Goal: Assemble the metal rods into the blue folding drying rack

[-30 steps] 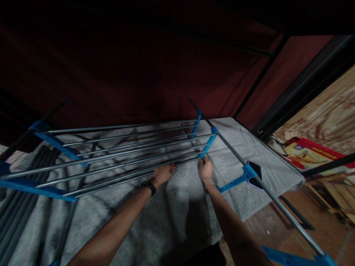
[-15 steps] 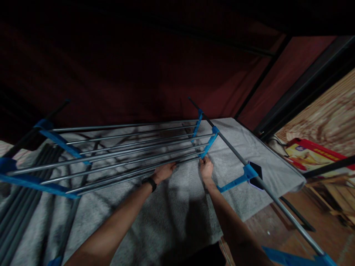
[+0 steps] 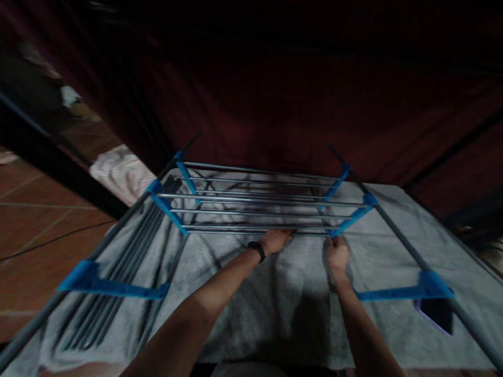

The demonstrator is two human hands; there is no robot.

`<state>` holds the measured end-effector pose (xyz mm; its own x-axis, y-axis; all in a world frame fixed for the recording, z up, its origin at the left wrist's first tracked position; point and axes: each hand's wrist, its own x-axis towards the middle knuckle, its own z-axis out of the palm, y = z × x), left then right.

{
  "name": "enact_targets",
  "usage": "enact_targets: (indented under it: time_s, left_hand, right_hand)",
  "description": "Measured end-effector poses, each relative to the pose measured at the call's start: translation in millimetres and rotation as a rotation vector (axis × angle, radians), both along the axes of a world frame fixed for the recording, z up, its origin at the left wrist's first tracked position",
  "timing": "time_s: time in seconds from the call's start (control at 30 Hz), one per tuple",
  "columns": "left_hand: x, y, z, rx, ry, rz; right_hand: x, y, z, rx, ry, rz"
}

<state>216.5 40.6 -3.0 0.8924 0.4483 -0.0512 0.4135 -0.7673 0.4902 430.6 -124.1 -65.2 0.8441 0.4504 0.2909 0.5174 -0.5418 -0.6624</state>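
Observation:
A rack of metal tubes with blue plastic brackets stands over a grey cloth (image 3: 298, 293). My left hand (image 3: 276, 241), a black band on its wrist, is closed round the lowest metal rod (image 3: 228, 231) of the rack, right of its middle. Further right, my right hand (image 3: 338, 254) pinches the lower end of a blue bracket (image 3: 356, 220), where that rod meets it. This bracket hangs from the right side pole (image 3: 396, 230). Nearer to me, another blue bracket (image 3: 396, 293) juts inward from the same pole, beside my right forearm.
Several loose grey tubes (image 3: 129, 262) lie on the cloth at the left, under the left side pole (image 3: 121, 222) and its near blue bracket (image 3: 113, 287). A phone (image 3: 436, 314) lies below the right pole. Behind the rack hangs a dark red curtain (image 3: 267, 115).
My view has swung left, so the rack and both hands appear further right and the rack's left side now shows fully. Both hands keep their places on the rack.

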Motion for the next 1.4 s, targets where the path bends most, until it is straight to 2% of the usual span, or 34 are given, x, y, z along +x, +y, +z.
enact_targets:
  time_s: [0.13,0.23,0.33,0.4,0.5,0.57,0.63,0.73,0.83,0.93,1.03,1.13,1.27,1.4]
  left_hand:
    - [-23,-11,4.1,0.084,-0.050,-0.004]
    - [-54,-17,2.9,0.270,-0.081,0.035]
    - [-84,-28,2.3,0.439,-0.109,0.076]
    - [-97,-40,5.9,0.493,-0.145,0.015]
    - [-99,-62,18.7,0.518,-0.245,-0.112]
    - [-95,-72,28.2,0.485,-0.345,-0.042]
    - [-95,-73,33.0,0.392,-0.481,0.182]
    - [-117,-56,24.9,0.183,-0.715,0.618]
    - [-161,-22,5.6,0.071,-0.930,1.106]
    - [-205,16,-8.0,0.123,-0.996,1.335]
    - [-230,47,-9.9,0.106,-1.015,1.378]
    - [-237,69,-7.2,-0.003,-1.005,1.319]
    - [-239,84,-8.8,-0.058,-1.013,1.250]
    - [-243,91,-17.3,-0.077,-1.013,1.247]
  right_hand:
    - [16,-2,-16,-0.056,-0.033,0.027]
    - [20,-5,-16,-0.076,-0.012,0.039]
    - [13,-7,-12,-0.032,-0.047,0.066]
    - [-2,-7,-11,0.028,-0.123,0.035]
    - [-41,-7,-5,0.120,-0.205,-0.003]
    - [-74,-5,3,0.174,-0.207,0.078]
    - [-109,1,16,0.225,-0.190,0.264]
    - [-157,23,40,0.203,-0.184,0.626]
    - [-200,60,64,0.079,-0.277,0.850]
    - [-237,106,85,-0.115,-0.378,0.952]
    - [-269,147,100,-0.242,-0.440,1.056]
    - [-289,175,106,-0.337,-0.455,1.114]
    - [-294,191,108,-0.380,-0.472,1.133]
    - [-291,193,106,-0.372,-0.484,1.149]
